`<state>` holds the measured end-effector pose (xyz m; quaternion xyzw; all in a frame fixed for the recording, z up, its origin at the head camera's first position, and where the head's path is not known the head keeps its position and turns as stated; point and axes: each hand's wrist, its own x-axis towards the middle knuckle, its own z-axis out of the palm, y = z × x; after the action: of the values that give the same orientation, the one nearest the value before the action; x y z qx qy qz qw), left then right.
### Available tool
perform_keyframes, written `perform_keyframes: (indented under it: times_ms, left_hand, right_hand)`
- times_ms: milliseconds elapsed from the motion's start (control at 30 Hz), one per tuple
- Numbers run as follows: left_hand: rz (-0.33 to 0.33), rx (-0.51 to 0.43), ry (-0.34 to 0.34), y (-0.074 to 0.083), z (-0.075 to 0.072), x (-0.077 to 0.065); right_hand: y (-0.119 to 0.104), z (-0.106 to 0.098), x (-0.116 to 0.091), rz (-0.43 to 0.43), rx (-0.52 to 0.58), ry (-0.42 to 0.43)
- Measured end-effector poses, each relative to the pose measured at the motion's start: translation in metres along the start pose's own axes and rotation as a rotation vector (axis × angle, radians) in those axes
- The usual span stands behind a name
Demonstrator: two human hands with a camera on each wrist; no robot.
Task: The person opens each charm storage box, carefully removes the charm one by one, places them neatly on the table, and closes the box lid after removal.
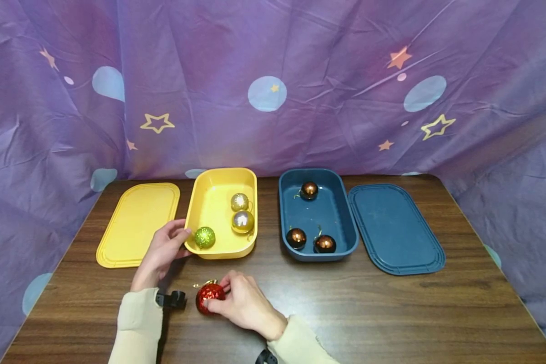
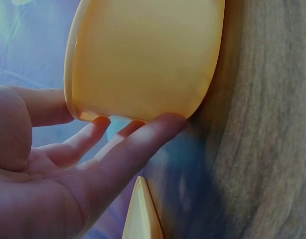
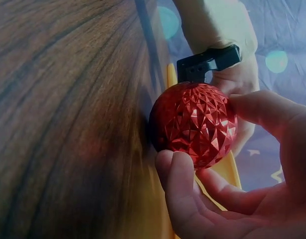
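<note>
A faceted red Christmas bauble is between the thumb and fingers of my right hand, which pinches it low over the wooden table in front of the yellow box. Its gold cap and loop point away to the left in the head view. My left hand holds the near left corner of the yellow box, thumb at the rim and fingers against the outer wall. Inside that box lie a glittery green bauble, a glittery gold bauble and a shiny gold bauble.
To the right stands a blue box holding three brown baubles. A yellow lid lies flat left of the yellow box, and a blue lid right of the blue one. Behind the table hangs a purple cloth.
</note>
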<state>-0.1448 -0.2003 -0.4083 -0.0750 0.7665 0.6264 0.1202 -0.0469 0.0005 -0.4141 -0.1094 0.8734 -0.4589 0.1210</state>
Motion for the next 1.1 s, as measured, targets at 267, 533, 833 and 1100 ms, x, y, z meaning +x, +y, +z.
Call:
perform_keyframes:
  times_ms: [267, 533, 833, 1100]
  left_hand:
    - [-0.003, 0.005, 0.005, -0.0007, -0.0001, -0.0003]
    - [0.005, -0.015, 0.003, -0.0015, -0.0019, 0.0004]
    - [-0.006, -0.012, 0.004, -0.0004, -0.0018, 0.0006]
    - [-0.012, -0.008, 0.004, 0.0000, -0.0015, 0.0005]
  right_hand:
    - [0.0020, 0.0009, 0.0010, -0.006, -0.036, 0.018]
    - [0.0022, 0.0009, 0.0041, -0.042, -0.062, 0.033]
    - [0.0019, -0.0005, 0.0045, -0.086, -0.085, 0.044]
    - [0.0018, 0.0005, 0.0048, -0.115, -0.098, 0.054]
